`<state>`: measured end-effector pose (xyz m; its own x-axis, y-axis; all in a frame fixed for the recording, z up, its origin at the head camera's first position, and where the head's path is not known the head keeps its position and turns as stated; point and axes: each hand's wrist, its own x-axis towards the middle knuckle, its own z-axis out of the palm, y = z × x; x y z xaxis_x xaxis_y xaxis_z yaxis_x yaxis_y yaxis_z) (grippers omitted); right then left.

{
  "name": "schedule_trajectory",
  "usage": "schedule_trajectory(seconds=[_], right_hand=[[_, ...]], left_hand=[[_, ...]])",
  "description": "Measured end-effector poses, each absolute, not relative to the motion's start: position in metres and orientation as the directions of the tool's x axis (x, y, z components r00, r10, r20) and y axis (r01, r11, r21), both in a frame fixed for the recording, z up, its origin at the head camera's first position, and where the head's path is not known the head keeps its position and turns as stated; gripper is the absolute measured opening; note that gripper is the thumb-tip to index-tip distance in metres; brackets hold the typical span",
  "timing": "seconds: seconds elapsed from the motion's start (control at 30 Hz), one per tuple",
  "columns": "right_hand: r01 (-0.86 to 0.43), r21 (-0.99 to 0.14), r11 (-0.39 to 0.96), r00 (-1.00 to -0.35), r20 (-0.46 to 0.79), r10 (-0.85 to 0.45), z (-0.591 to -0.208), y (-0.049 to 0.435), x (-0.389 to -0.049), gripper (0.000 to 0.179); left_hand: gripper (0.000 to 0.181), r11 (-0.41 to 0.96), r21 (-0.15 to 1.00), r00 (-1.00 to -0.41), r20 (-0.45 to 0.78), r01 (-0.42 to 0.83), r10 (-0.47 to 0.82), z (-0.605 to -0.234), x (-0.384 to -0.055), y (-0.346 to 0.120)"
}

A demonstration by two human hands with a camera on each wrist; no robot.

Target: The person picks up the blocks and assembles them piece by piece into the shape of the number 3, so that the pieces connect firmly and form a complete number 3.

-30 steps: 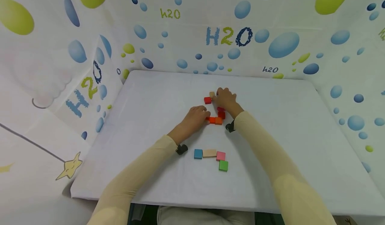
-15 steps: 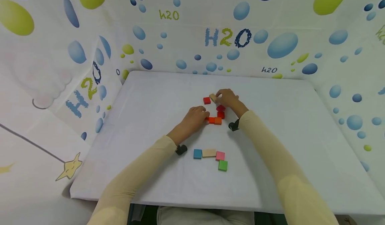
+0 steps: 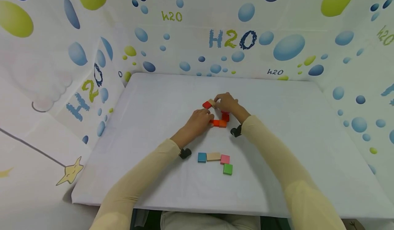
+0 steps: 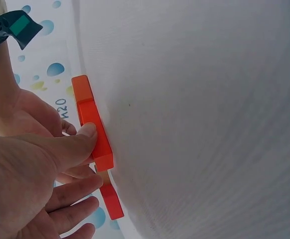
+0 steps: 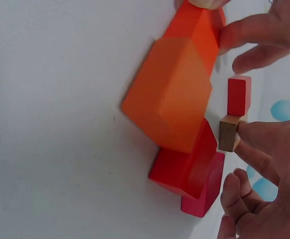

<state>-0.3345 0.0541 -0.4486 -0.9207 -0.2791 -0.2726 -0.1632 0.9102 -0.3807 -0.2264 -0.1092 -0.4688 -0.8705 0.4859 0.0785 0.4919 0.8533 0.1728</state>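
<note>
My left hand [image 3: 198, 122] pinches a red-orange block [image 4: 103, 149], its thumb on the near face. An orange block [image 5: 160, 84] adjoins that block on the right. Behind it stand a red block [image 5: 182, 169] and a crimson block [image 5: 204, 199], forming a corner. Farther back, my right hand [image 3: 227, 103] holds a small plain wooden block [image 5: 228, 132] at its side with the fingertips. A second red block [image 5: 239, 95] sits end to end with the wooden one, both slanted in the head view. My right hand partly covers the crimson block there.
Nearer the front edge of the white table [image 3: 292, 154] lies a row: a blue block [image 3: 201, 157], a longer wooden block [image 3: 213, 156] and a pink block [image 3: 225, 159]. A green block [image 3: 227, 169] sits just below the pink one. Patterned walls [image 3: 184, 35] enclose the table.
My right hand has turned the wooden block and moved it left and nearer. The red block beside it has shifted and tilted too. My left hand stays in place.
</note>
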Motion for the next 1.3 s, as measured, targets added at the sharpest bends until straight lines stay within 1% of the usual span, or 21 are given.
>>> schedule_trajectory(seconds=[0.2, 0.3, 0.5, 0.63, 0.87, 1.3], right_hand=[[-0.186, -0.401, 0.897, -0.909, -0.276, -0.312, -0.442, 0.055, -0.329, 0.036], [-0.208, -0.42, 0.884, -0.892, -0.289, -0.347, -0.439, 0.059, -0.33, 0.035], [-0.227, -0.491, 0.841, -0.854, -0.315, -0.415, -0.434, 0.064, -0.331, 0.033], [-0.241, -0.502, 0.83, -0.837, -0.325, -0.44, -0.432, 0.066, -0.332, 0.031], [-0.244, -0.486, 0.84, -0.819, -0.36, -0.446, -0.434, 0.068, -0.336, 0.032], [-0.227, -0.483, 0.846, -0.819, -0.375, -0.434, -0.434, 0.071, -0.337, 0.031]], left_hand=[[0.027, 0.851, 0.17, -0.868, 0.084, 0.496, 0.489, -0.47, -0.227, -0.109], [0.027, 0.853, 0.169, -0.869, 0.082, 0.495, 0.488, -0.47, -0.227, -0.11], [0.025, 0.845, 0.167, -0.861, 0.1, 0.508, 0.498, -0.471, -0.228, -0.111], [0.024, 0.843, 0.165, -0.859, 0.108, 0.512, 0.5, -0.471, -0.229, -0.112], [0.024, 0.846, 0.168, -0.862, 0.103, 0.506, 0.496, -0.471, -0.229, -0.112], [0.025, 0.847, 0.19, -0.867, 0.084, 0.497, 0.49, -0.47, -0.227, -0.112]])
